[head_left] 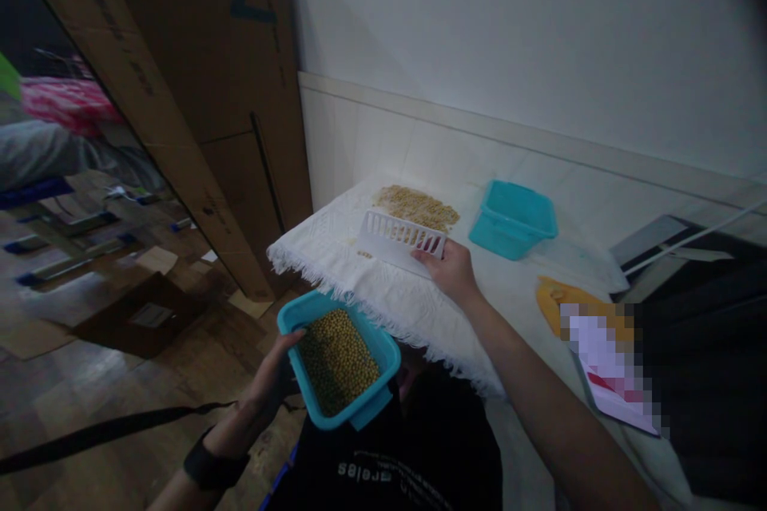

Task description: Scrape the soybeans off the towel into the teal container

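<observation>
My left hand [284, 359] grips the left rim of a turquoise plastic basket [392, 359], held below the table's front edge. Many round yellow soybeans [339, 359] fill much of it. My right hand [447, 267] is closed on the right end of a white slotted plastic piece [383, 247], thumb on its near face. That piece stands tilted on a white fringed cloth [323, 243]. Just behind it lies a spread of more beans [419, 204], with a few loose ones near its left end. To the right stands a second turquoise basket [515, 215], whose bottom is partly hidden.
A tall cardboard box [240, 96] stands left of the table, against the white wall [509, 32]. On the right are a yellow bag [551, 303], a partly blurred pink-white packet [623, 403] and dark fabric [713, 359]. A flattened carton [137, 311] lies on the floor.
</observation>
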`<control>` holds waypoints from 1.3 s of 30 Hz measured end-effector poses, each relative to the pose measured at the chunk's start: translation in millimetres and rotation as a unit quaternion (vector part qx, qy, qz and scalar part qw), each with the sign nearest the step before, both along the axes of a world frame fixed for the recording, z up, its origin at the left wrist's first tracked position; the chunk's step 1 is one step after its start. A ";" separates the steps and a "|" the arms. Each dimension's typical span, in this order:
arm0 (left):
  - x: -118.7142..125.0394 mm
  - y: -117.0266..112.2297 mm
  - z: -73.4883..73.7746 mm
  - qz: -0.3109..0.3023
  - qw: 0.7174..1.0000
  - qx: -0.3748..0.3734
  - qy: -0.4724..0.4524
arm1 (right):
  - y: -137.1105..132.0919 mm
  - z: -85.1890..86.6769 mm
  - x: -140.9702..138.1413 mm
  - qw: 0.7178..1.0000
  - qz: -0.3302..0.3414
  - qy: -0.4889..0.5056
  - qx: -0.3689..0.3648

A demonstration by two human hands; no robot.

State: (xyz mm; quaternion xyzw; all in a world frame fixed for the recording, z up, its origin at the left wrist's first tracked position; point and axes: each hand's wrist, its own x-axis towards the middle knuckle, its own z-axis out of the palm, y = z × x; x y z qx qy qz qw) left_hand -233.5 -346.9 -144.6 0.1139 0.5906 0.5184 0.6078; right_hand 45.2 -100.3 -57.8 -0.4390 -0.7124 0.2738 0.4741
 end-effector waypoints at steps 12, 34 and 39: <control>-5.5 3.6 9.8 0.018 0.999 0.025 0.015 | -5.7 2.0 -3.8 1.000 0.013 0.013 -0.020; -3.2 6.2 16.4 0.025 0.999 0.031 0.009 | -15.0 5.2 -10.2 0.998 0.036 0.022 -0.045; -2.4 6.5 17.0 0.029 0.999 0.030 -0.004 | -16.6 5.0 -9.2 0.997 0.054 0.015 -0.058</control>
